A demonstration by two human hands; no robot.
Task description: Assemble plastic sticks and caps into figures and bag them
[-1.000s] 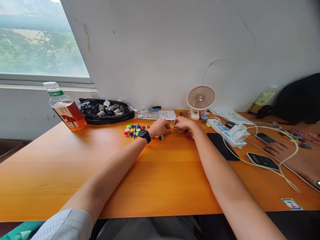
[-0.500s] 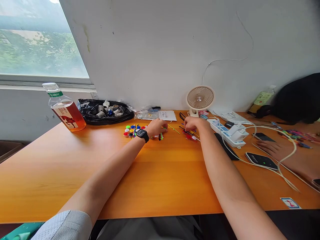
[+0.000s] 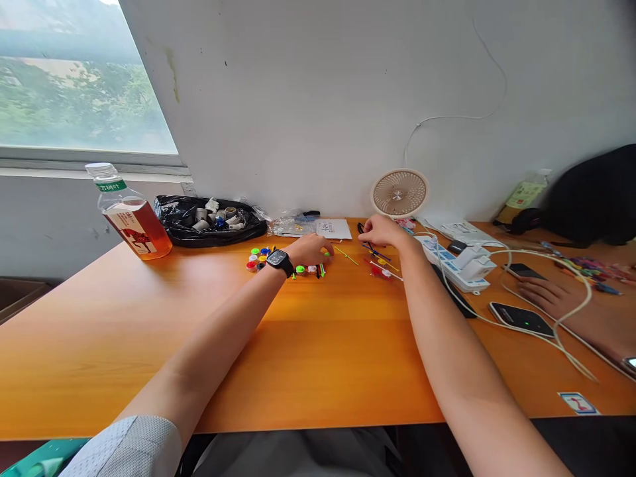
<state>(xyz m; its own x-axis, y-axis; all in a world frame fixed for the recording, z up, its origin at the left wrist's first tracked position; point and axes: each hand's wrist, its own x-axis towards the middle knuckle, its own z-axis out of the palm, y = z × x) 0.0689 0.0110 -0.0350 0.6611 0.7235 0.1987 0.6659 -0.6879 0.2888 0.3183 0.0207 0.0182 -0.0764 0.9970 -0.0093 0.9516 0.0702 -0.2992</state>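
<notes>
Both my arms reach far across an orange table (image 3: 318, 344). My left hand (image 3: 311, 249), with a black watch (image 3: 279, 262) on the wrist, rests with curled fingers beside a cluster of small colourful caps and pins (image 3: 263, 259). What its fingers pinch, if anything, is too small to make out. My right hand (image 3: 381, 231) hovers over a scatter of thin coloured sticks (image 3: 381, 262), its fingertips pinched at a dark one near the fan. A yellow-green stick (image 3: 346, 256) lies between the two hands.
A tea bottle (image 3: 130, 215) and a black bag of small parts (image 3: 211, 220) stand at the back left. A small desk fan (image 3: 399, 194), a power strip (image 3: 454, 264), cables and phones (image 3: 521, 318) crowd the right. Another person's hand (image 3: 546, 293) rests at the far right.
My hands have separated from each other. The right hand moved right and then back toward the fan, and the yellow-green stick now lies on the table between them.
</notes>
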